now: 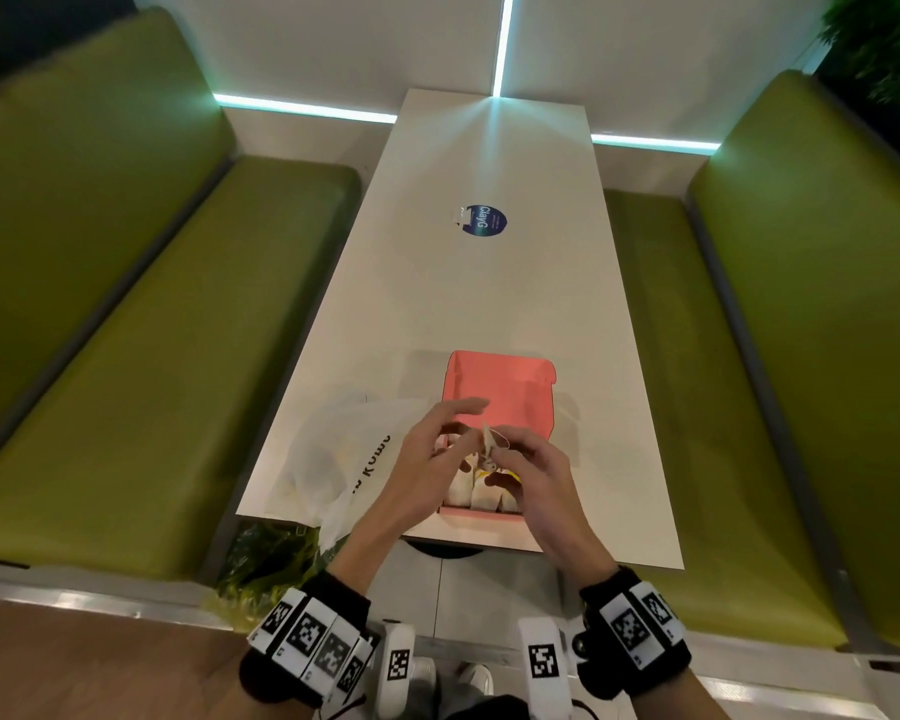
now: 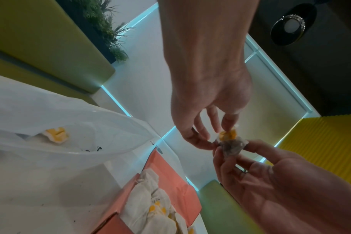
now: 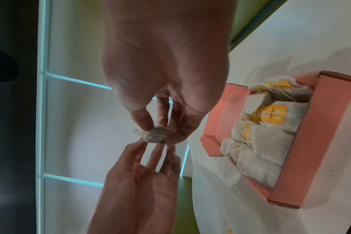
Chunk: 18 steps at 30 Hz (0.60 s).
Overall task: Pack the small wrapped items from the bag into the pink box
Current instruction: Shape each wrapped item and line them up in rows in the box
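A small tea bag (image 1: 488, 444) with a yellow tag is held in the air over the near end of the pink box (image 1: 505, 387). My left hand (image 1: 455, 433) pinches its tag end (image 2: 227, 135), and my right hand (image 1: 507, 452) pinches its body (image 3: 155, 137) between thumb and fingers. The box lies open on the table, and several white tea bags (image 3: 266, 142) fill its near half. The translucent plastic bag (image 1: 333, 449) lies to the left of the box. One yellow-tagged item (image 2: 56, 134) shows inside it.
The long white table (image 1: 489, 293) carries a round blue sticker (image 1: 484, 220) further out. Green benches (image 1: 152, 330) run along both sides. A crinkled green wrapper (image 1: 266, 558) lies below the table's near left corner.
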### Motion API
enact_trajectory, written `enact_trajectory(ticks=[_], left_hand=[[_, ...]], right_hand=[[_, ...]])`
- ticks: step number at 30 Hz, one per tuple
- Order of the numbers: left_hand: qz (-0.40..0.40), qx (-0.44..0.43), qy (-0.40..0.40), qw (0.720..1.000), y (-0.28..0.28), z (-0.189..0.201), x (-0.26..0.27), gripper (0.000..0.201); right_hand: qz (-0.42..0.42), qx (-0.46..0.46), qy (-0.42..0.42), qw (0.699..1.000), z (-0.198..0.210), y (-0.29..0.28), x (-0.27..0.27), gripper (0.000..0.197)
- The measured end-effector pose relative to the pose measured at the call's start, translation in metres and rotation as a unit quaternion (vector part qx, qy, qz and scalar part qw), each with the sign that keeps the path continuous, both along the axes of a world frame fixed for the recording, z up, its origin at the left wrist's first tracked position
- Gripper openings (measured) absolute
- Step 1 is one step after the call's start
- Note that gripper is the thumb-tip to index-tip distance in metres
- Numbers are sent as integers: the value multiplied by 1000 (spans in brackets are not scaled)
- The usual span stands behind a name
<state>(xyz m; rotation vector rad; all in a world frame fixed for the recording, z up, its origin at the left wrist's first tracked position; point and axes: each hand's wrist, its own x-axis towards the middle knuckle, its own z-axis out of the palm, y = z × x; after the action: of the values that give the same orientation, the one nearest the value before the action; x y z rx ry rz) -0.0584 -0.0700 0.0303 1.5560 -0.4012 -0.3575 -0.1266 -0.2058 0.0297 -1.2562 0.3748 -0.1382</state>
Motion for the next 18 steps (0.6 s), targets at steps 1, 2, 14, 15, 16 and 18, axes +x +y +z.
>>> enact_trajectory(ticks=[1, 2, 14, 15, 16, 18], left_hand=[[-13, 7, -6, 1000, -1, 1, 0, 21], [-18, 7, -10, 1000, -1, 1, 0, 16], [58, -3, -47, 997, -1, -2, 4, 3], [59, 1, -52, 997, -2, -1, 4, 4], [62, 6, -56, 996, -2, 0, 3, 4], [71, 15, -66, 995, -3, 2, 2, 5]], right_hand=[[14, 24, -1, 1000, 2, 0, -1, 22], [26, 41, -1, 999, 4, 0, -1, 22], [-29, -160, -12, 987, -9, 1, -11, 25], [-33, -168, -14, 985, -8, 3, -8, 28], [-40, -175, -18, 984, -7, 4, -6, 27], [-49, -182, -39, 981, -5, 7, -2, 15]])
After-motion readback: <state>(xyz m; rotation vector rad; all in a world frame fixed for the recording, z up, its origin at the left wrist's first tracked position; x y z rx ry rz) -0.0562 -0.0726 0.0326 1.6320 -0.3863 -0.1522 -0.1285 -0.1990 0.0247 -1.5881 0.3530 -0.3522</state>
